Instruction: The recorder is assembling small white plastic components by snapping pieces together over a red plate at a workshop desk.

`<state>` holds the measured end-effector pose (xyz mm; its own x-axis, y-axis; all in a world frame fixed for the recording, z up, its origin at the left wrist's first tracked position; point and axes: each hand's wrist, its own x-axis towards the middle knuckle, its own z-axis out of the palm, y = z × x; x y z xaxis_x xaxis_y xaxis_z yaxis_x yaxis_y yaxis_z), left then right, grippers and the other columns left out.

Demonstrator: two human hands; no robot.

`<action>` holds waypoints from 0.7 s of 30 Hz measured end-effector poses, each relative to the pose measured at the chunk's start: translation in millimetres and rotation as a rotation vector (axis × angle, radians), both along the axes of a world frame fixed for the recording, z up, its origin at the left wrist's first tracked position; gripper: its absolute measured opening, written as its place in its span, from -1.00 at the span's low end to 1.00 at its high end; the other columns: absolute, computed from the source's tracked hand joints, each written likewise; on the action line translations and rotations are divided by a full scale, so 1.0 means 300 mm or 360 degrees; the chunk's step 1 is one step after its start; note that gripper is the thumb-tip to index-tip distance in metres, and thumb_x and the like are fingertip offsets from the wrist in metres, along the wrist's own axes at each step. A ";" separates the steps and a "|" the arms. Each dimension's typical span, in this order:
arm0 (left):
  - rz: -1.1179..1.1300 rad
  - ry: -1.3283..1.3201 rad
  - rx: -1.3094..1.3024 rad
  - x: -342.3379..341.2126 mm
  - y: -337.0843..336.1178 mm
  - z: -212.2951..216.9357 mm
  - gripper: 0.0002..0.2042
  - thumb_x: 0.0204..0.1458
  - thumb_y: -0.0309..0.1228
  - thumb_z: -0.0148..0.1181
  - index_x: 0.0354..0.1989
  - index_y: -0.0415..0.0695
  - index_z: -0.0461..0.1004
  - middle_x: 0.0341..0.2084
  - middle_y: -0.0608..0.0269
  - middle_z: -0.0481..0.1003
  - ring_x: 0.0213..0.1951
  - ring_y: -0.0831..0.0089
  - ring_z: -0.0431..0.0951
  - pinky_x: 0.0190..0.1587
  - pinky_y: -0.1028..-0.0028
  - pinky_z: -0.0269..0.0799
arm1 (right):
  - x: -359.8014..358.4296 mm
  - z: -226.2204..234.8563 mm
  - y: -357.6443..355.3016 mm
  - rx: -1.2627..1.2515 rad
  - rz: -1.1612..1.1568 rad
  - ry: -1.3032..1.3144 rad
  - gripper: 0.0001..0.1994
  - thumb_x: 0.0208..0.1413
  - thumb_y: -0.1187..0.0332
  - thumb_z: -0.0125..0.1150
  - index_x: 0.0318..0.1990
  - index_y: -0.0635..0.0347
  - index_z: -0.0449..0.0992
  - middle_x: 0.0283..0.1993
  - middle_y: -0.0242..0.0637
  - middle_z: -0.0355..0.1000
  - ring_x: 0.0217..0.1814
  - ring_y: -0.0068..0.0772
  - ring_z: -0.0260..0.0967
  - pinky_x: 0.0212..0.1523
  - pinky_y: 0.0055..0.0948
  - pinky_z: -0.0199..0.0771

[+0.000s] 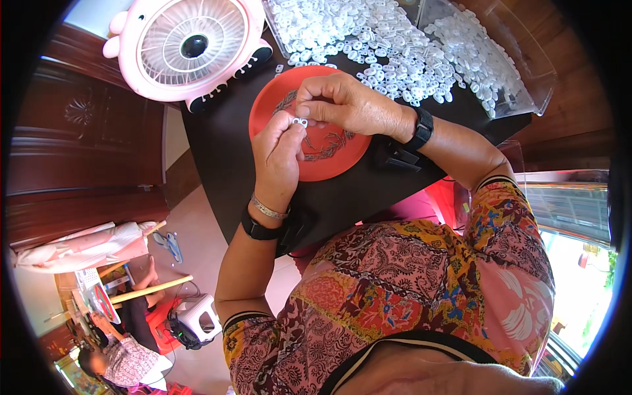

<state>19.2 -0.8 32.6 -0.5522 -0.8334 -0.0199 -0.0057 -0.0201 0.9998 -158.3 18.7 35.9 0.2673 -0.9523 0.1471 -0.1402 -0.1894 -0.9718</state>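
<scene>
Between the thumb and fingers of my left hand (pixel 276 158) is a small white two-holed plastic piece (pixel 301 122). My right hand (pixel 345 102) is closed in a pinch just above that piece, its fingertips close to or touching it; what it grips, if anything, is too small to make out. Both hands are over a round orange-red plate (pixel 339 168). Many thin grey metal pieces (pixel 329 151), like small nails or screws, lie on the plate, partly hidden by my hands.
A heap of white two-holed pieces (pixel 401 72) covers the table's far side. More fill a clear plastic bin (pixel 474 56) at the far right. A pink fan (pixel 194 49) stands at the far left of the black table (pixel 217 164). Another person (pixel 131 359) sits at lower left.
</scene>
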 end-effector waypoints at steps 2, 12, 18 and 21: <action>0.0000 0.0010 -0.0034 -0.003 0.003 -0.004 -0.86 0.06 -0.49 -0.09 -0.53 -0.21 0.30 -0.68 0.39 0.22 -0.64 0.65 0.19 -0.57 0.64 0.12 | 0.002 0.003 0.003 -0.0063 -0.0025 0.0094 -0.83 0.21 0.33 0.08 -0.32 0.25 0.42 -0.48 -0.50 0.34 -0.42 -0.74 0.25 -0.39 -0.65 0.30; 0.0078 0.0069 -0.0065 -0.006 0.013 -0.021 -0.83 0.06 -0.48 -0.08 -0.58 -0.18 0.26 -0.69 0.39 0.23 -0.67 0.65 0.22 -0.60 0.64 0.11 | 0.009 0.010 0.012 -0.0262 -0.0105 0.0219 -0.88 0.11 0.38 0.15 -0.36 0.26 0.46 -0.43 -0.27 0.46 -0.36 -0.47 0.42 -0.30 -0.47 0.39; 0.0184 0.0066 -0.0082 -0.007 -0.011 -0.014 -0.84 0.05 -0.49 -0.02 -0.56 -0.20 0.31 -0.74 0.41 0.26 -0.67 0.69 0.23 -0.61 0.64 0.12 | -0.123 0.040 -0.047 -0.0220 -0.0378 0.0608 -0.79 0.13 0.25 0.18 -0.32 0.24 0.51 -0.47 -0.33 0.46 -0.42 -0.57 0.37 -0.34 -0.52 0.39; 0.0127 0.0080 -0.0036 0.001 -0.018 -0.024 -0.83 0.09 -0.42 -0.06 -0.51 -0.19 0.35 -0.70 0.41 0.26 -0.65 0.63 0.28 -0.58 0.64 0.13 | -0.281 -0.018 -0.109 -0.0619 -0.0771 0.1249 -0.84 0.09 0.27 0.15 -0.31 0.15 0.53 -0.40 -0.24 0.48 -0.37 -0.27 0.45 -0.33 -0.40 0.42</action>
<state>19.3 -6.2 25.5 -0.4841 -0.8746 0.0255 0.0452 0.0041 0.9990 -242.6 -13.9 30.5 0.0181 -0.9073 0.4201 -0.8619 -0.2271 -0.4534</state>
